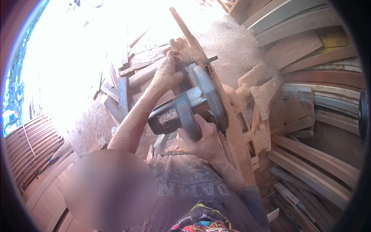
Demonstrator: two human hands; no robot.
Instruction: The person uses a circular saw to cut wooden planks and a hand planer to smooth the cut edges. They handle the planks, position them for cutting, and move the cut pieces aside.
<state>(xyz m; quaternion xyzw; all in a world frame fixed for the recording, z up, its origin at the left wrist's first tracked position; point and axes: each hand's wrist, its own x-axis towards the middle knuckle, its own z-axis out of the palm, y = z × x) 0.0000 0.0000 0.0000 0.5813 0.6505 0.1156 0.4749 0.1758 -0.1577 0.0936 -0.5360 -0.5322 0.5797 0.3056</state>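
A circular saw [210, 94] with a grey guard and a dark motor housing rests on a long wooden plank [241, 154] that runs away from me. My right hand [205, 137] is closed around the saw's rear handle. Ahead of the saw, to its left, my left hand [169, 71] has its fingers bent over the edge of the wood near the far end. The saw's base covers part of the plank, and the cutting edge of the blade is hidden. Sawdust coats my left forearm.
Dusty wood offcuts [253, 92] and a sawdust heap [228, 42] lie right of the plank. Stacked boards [317, 162] fill the right side. More scraps [123, 94] lie left of my forearm, and slatted wood [34, 150] stands at the far left. Glare washes out the upper left.
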